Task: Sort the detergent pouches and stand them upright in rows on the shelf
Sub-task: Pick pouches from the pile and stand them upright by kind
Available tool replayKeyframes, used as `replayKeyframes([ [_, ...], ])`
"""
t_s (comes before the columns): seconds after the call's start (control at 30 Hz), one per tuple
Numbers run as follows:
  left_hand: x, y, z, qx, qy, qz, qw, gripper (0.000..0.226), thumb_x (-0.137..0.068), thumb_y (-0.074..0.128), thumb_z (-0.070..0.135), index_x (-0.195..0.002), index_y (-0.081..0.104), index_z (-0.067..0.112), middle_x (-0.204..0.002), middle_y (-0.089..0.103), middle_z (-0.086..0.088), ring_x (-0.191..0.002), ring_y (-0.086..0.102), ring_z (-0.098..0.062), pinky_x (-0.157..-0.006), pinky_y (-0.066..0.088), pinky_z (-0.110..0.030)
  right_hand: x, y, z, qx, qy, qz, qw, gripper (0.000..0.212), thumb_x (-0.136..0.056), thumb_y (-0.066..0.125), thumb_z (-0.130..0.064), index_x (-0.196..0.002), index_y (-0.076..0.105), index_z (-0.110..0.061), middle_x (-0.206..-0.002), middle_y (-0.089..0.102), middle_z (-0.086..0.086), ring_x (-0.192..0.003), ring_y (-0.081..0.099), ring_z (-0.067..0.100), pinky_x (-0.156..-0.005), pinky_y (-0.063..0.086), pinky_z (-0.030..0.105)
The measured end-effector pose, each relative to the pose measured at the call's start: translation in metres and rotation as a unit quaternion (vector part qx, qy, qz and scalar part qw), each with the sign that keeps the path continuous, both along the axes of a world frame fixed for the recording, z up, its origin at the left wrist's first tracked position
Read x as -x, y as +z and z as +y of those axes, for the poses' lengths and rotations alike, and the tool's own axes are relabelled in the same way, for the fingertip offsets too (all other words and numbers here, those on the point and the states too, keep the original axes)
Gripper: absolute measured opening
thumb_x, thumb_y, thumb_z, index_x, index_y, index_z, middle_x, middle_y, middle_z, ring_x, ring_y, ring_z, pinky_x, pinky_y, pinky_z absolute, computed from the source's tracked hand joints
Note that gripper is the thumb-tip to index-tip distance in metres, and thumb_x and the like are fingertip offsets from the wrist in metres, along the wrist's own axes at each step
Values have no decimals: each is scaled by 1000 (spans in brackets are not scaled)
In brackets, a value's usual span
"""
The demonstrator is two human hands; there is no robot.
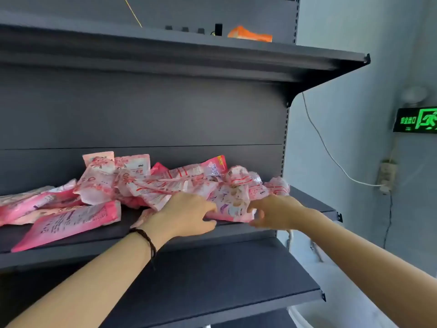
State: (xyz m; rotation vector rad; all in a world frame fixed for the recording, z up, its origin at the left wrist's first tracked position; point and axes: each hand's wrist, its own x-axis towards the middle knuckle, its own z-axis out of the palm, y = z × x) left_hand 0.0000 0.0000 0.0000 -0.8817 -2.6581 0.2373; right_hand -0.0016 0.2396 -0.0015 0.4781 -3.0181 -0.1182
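Note:
Several pink and white detergent pouches [142, 183] lie in a loose heap on the dark grey shelf [314, 202], none standing upright. One pink pouch [68, 221] lies flat near the shelf's front left. My left hand [186, 214] and my right hand [272, 213] both grip one crumpled pouch [230, 204] at the front of the heap, one hand on each side of it. The left wrist wears a dark cord bracelet.
An upper shelf [212, 58] overhangs the heap, with an orange packet [250, 34] on top. A lower shelf [236, 280] juts out below my arms. On the right wall hang a green exit sign [416, 120], a white cable and a socket [386, 176].

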Motion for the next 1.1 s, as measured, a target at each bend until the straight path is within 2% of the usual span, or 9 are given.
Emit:
replayKeyframes([
  [0.1,40,6,39,-41,8,21,999,36,-88,41,52,-117,57,38,-102,67,9,-93,61,-16,-74,45,-31,34,10,38,23,-3,7,1000,40,-88,49,-57,-123,51,-39,-115,62,-11,-96,53,12,-77,43,28],
  [0.23,89,15,83,-22,11,54,998,36,-87,42,52,-114,58,35,-102,67,8,-94,61,-18,-68,39,-29,88,26,82,-11,1,12,1000,41,-87,49,-58,-124,50,-42,-117,62,-12,-107,56,15,-85,47,31],
  [0.43,158,14,109,-20,22,31,999,33,-85,43,48,-106,60,31,-98,64,9,-92,61,-16,-71,45,-28,148,33,111,-24,40,-6,999,37,-87,53,-55,-121,54,-40,-113,62,-17,-100,59,10,-87,51,34],
  [0.5,171,13,117,-44,0,-8,999,29,-85,47,49,-106,60,33,-98,63,14,-93,58,-12,-76,46,-28,160,25,123,1,65,-22,998,33,-85,57,-55,-114,58,-39,-109,63,-19,-94,59,4,-85,52,32],
  [0.6,187,6,130,-89,-53,-127,987,37,-84,56,56,-116,59,40,-113,59,19,-105,51,-4,-91,45,-32,169,9,145,61,106,-68,990,28,-83,64,-51,-106,64,-35,-103,61,-24,-87,54,-11,-80,48,19],
  [0.67,199,-1,140,-100,-100,-181,973,38,-82,61,57,-116,59,41,-115,57,20,-108,46,-1,-96,41,-29,169,-1,159,101,121,-98,983,33,-77,70,-53,-105,65,-36,-101,59,-28,-90,51,-15,-78,43,12],
  [0.77,215,-9,157,-114,-146,-222,957,36,-79,67,53,-113,60,42,-110,54,27,-107,43,6,-101,37,-27,171,-18,174,131,158,-126,970,45,-67,75,-60,-103,65,-36,-107,58,-25,-103,48,-8,-90,42,17],
  [0.93,234,-11,176,-123,-139,-250,950,37,-78,69,53,-112,61,42,-98,50,35,-103,43,11,-95,38,-22,184,-39,187,116,232,-73,963,40,-74,70,-57,-111,64,-43,-114,52,-26,-108,43,-9,-88,42,15],
  [1.1,241,-8,183,-159,-126,-275,940,33,-80,71,45,-111,65,34,-96,48,49,-103,44,17,-85,29,0,194,-55,194,151,334,22,930,15,-89,61,-38,-90,73,-29,-93,65,-16,-87,53,-2,-74,46,14],
])
